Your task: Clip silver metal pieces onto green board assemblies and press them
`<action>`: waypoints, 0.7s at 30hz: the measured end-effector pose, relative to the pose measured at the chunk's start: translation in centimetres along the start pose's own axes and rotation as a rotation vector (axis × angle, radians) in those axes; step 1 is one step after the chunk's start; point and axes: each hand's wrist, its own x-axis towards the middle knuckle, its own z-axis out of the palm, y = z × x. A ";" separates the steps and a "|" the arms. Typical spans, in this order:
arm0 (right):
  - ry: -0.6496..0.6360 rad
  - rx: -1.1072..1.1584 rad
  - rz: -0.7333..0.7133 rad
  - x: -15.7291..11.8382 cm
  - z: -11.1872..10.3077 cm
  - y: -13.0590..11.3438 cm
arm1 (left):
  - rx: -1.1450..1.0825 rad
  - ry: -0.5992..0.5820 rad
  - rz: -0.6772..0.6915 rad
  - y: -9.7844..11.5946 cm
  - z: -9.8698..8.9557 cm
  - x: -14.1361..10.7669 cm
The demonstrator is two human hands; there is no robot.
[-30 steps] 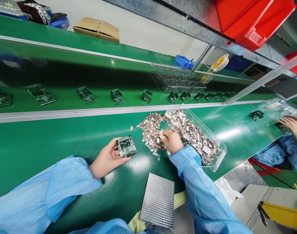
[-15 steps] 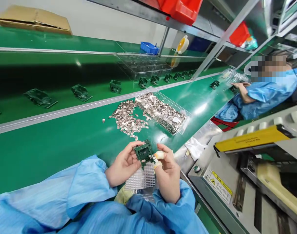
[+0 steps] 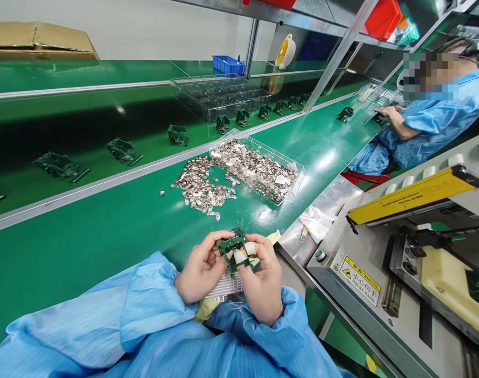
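Both my hands hold one green plastic frame (image 3: 236,239) with a square opening, low in the middle of the head view. My left hand (image 3: 200,272) pinches its left side between thumb and fingers. My right hand (image 3: 263,286) grips the right side, with pale finger covers on some fingertips; one covered fingertip shows inside the opening. Whether a small part sits between the right fingers is hidden. Beneath the frame, close to my body, lies a silvery gridded tray (image 3: 228,286), partly covered by my hands. Beyond them is a loose pile of small metal pieces (image 3: 200,184).
A clear plastic box (image 3: 298,181) full of metal pieces stands behind the pile. Several green frames (image 3: 178,135) line the strip beyond the metal rail. At right stands a machine with a yellow bar (image 3: 412,197). A co-worker in blue (image 3: 424,118) sits far right.
My right hand has moved left and closed around the frame's right side, its covered fingertip now in the opening. The frame is tilted differently. The camera view has shifted slightly.
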 end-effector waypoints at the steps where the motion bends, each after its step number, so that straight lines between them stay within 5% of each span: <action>1: -0.016 0.045 0.018 0.0 0.1 0.0 | 0.014 0.018 -0.014 -0.1 0.0 -0.1; 6: -0.056 0.330 0.173 -0.1 0.6 -0.1 | 0.028 0.077 -0.088 -0.1 0.4 -0.5; 21: 0.096 0.558 0.406 -2.0 0.7 -0.3 | 0.177 0.093 -0.089 1.7 1.8 -1.2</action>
